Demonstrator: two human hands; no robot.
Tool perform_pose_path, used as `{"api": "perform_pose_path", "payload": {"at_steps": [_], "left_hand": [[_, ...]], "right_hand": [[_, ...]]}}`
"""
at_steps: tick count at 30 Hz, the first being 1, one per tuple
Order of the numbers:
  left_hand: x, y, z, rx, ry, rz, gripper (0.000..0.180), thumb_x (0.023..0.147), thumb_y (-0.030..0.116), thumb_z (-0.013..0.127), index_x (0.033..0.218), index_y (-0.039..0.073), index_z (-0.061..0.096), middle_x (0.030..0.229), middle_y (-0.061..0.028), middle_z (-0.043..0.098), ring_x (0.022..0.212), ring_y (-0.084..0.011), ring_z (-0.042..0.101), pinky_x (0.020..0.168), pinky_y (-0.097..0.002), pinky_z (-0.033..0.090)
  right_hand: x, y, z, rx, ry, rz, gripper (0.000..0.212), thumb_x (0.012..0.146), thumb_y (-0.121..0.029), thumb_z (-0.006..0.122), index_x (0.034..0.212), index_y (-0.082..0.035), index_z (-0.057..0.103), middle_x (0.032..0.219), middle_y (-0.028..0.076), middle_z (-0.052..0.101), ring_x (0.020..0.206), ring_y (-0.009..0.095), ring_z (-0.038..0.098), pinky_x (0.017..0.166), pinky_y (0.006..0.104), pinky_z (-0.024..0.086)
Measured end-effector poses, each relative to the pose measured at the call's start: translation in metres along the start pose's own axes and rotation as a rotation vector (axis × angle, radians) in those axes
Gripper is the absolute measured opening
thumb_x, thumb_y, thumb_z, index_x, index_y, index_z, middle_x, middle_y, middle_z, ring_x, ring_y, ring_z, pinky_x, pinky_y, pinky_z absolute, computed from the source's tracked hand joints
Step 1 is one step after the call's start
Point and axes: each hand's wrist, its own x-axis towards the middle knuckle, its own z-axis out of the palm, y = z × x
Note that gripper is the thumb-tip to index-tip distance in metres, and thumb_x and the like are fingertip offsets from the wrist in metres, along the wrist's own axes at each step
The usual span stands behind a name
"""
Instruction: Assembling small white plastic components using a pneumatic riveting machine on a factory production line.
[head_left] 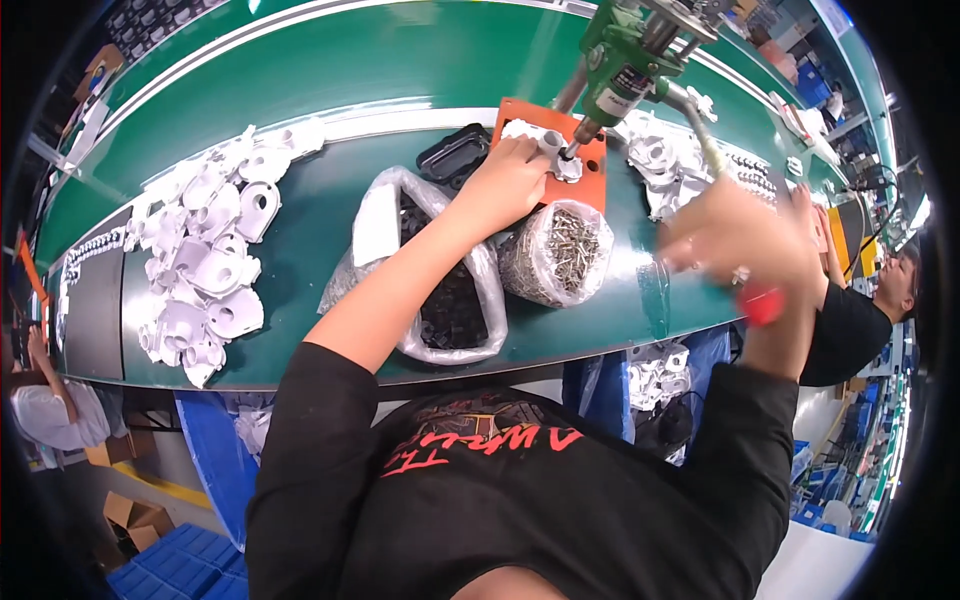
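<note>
Left hand: its fingers [524,150] are closed on the near left side of a white plastic part [566,168]; the left hand [508,185] covers some of it.
White part: on the orange plate [592,186], beneath the tip of the green press [622,82].
Press tip: directly over the white part, leaving little room above it; blur and overlap hide whether they touch.
Right hand: the right hand [735,235] is smeared by motion at the lower end of the press lever [706,138]; I cannot tell whether its fingers are apart or clamped on the lever.
Red round thing: a red blob [762,304] shows against the right wrist, too blurred to identify.
Screw bag: a clear bag of metal screws [575,250] stands open just beside the plate's near edge, close to the left hand.
Black-parts bag: a larger open clear bag [487,310] lies under the line of the left forearm, which hides part of its contents.
Black tray: a dark shallow piece [453,152] sits left of the plate, beyond the forearm.
White heaps: one long pile [210,255] spreads over the left of the green surface [300,210]; another [668,165] lies right of the press, partly behind the lever.
Below the surface: blue-lined bins [215,455] with more white pieces.
Neighbours: a person in black [858,325] at right; another in white [62,412] at far left.
</note>
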Motion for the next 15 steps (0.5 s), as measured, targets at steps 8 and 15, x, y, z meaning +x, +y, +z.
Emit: {"api": "perform_pose_path", "payload": {"at_steps": [8, 15], "left_hand": [[0.008, 0.009, -0.001, -0.071, 0.049, -0.047, 0.019, 0.075, 0.010, 0.056, 0.089, -0.002, 0.055, 0.092, -0.0200, 0.057, 0.092, -0.0361, 0.054, 0.084, -0.0439, 0.043], [0.041, -0.021, 0.013, 0.263, -0.158, -0.085, 0.039, 0.075, 0.037, 0.063, 0.103, 0.010, 0.060, 0.120, -0.0129, 0.048, 0.123, -0.0325, 0.036, 0.097, -0.0474, 0.028]], "right_hand": [[-0.008, 0.017, 0.025, 0.543, 0.375, -0.382, 0.057, 0.090, -0.048, 0.044, 0.101, 0.005, 0.061, 0.071, 0.011, 0.063, 0.060, 0.018, 0.061, 0.055, 0.0300, 0.047], [0.033, 0.078, -0.077, 0.418, 1.236, -0.617, 0.043, 0.090, -0.056, 0.043, 0.083, -0.016, 0.055, 0.060, -0.005, 0.050, 0.053, 0.012, 0.051, 0.051, 0.0308, 0.044]]}}
